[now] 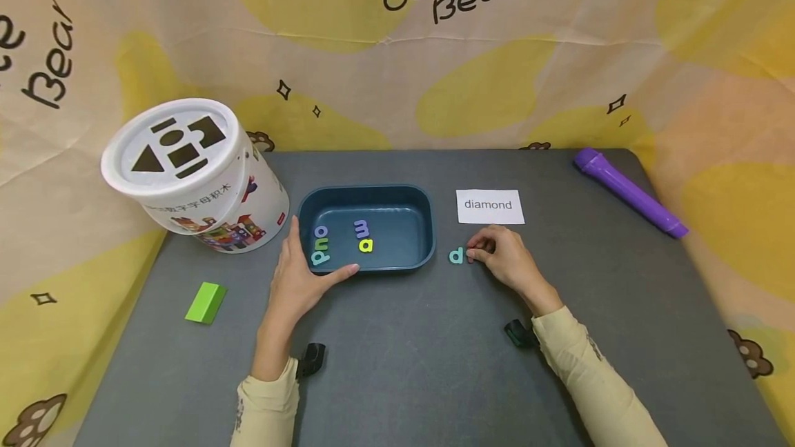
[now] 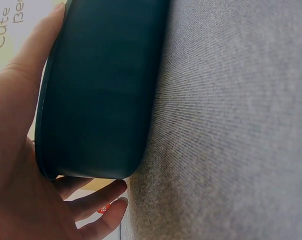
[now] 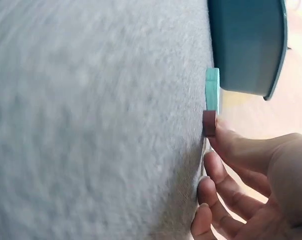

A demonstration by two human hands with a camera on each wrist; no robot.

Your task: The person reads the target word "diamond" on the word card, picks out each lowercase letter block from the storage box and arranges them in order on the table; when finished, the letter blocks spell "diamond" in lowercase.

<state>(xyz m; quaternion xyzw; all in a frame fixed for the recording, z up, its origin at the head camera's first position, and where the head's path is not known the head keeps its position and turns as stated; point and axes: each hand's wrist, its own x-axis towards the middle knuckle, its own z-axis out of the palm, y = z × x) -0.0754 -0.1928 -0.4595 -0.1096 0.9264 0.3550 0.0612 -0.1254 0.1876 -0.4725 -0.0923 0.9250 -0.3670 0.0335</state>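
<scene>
My left hand spans the near left corner of a dark teal tray, thumb along the front rim and straight fingers by the left side. Inside the tray lie letter pieces: a purple "o", a green "n", a light blue "p", a purple "m" and a yellow "a". Right of the tray, a turquoise letter "d" lies on the table. My right hand pinches a small brown letter piece beside it; fingers partly hide its shape.
A white card reading "diamond" lies beyond my right hand. On the left stand a white bucket with shaped holes in its lid and a green block. A purple microphone-shaped object lies at the far right. Patterned cloth hangs behind the table.
</scene>
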